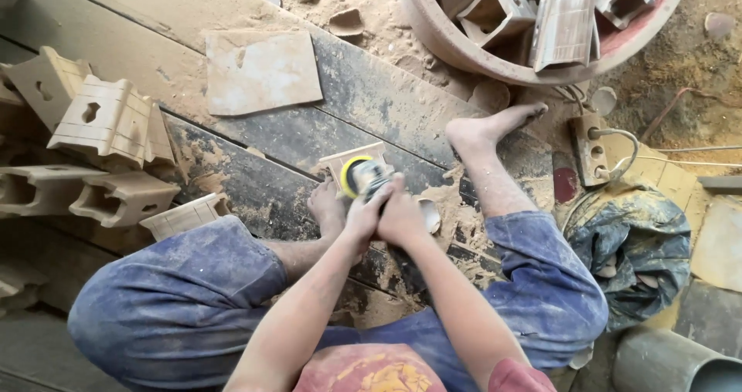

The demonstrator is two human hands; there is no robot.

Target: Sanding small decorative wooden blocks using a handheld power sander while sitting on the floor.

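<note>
Item: small power sander [365,177], yellow-rimmed disc, held w/ both hands over carved wooden block [349,160], which sat on dusty floor planks [371,98] by left foot [328,207].
Risk (judged): disc ran close to bare toes; a slip or kick off the block edge could graze the foot. Cord not traceable; snag poss.
Pose: both forearms extended fwd, converging between the knees. Left hand [363,216] fingers curled round sander body; right hand [402,218] fingers wrapped tight beside it, hands touching.
Nearby: stacked carved blocks [100,122] to left, tub of blocks [533,21] ahead, socket strip [591,151] at right
</note>
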